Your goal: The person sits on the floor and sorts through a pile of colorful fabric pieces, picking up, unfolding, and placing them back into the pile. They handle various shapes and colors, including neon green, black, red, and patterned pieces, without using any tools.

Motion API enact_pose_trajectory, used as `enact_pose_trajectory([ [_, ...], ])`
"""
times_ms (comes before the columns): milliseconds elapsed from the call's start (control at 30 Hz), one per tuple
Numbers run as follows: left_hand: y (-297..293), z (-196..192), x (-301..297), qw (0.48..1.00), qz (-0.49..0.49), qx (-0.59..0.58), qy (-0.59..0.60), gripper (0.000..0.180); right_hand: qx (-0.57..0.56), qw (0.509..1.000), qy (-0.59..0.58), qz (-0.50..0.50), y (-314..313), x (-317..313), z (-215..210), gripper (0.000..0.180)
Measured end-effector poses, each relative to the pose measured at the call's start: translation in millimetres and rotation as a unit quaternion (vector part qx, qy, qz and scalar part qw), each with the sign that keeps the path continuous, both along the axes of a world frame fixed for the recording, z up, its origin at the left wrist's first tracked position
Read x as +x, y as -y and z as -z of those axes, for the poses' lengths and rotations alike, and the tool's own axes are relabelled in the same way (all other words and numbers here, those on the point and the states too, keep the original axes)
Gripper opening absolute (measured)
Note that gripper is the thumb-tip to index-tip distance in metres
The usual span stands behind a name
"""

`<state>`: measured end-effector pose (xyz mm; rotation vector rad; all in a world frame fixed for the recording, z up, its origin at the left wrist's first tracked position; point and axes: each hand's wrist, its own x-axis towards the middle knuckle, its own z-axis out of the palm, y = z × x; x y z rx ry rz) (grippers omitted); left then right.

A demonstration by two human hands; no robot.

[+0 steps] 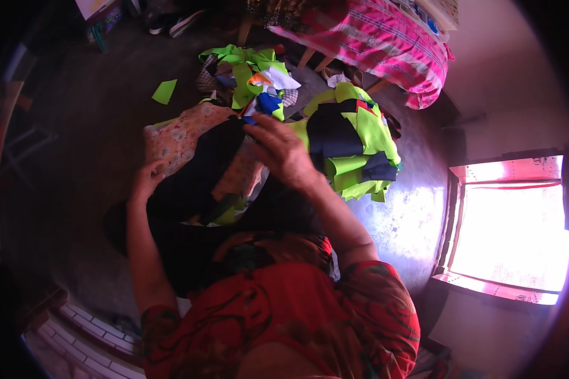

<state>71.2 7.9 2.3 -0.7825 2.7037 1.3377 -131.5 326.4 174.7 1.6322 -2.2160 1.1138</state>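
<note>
Checking the head view, I found the dark cloth [196, 180] lying over the lap, its long axis running from the left hand [146, 179] up to the right hand [283, 150]. The left hand gripped its lower edge; the right, fingers pressed together, pinched the top corner, nearer the green pile [354, 148].

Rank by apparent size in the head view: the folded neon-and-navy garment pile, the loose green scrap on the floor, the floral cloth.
1. Folded neon-and-navy garment pile
2. Floral cloth, partly hidden under the dark fabric, so these two are close and unsure
3. Loose green scrap, clearly smallest
</note>
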Motion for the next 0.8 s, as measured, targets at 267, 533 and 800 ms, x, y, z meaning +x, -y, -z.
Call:
enact_pose_trajectory([
  [267, 1.1, 0.2, -1.3, 0.999, 0.009, -0.041, -0.014, 0.041, -0.075, 0.918, 0.015, 0.390, -139.1, -60.7, -28.4, 0.029],
  [533, 5.7, 3.0, 0.9, 0.999, 0.005, -0.030, -0.019, 0.040, 0.065, 0.893, -0.017, 0.445, -170.3, -61.2, -13.5, 0.028],
  [800, 3.5, -0.4, 2.5, 0.999, 0.002, -0.051, -0.018, 0.040, 0.200, 0.820, -0.042, 0.534, -169.4, -92.1, 7.2, 0.049],
])
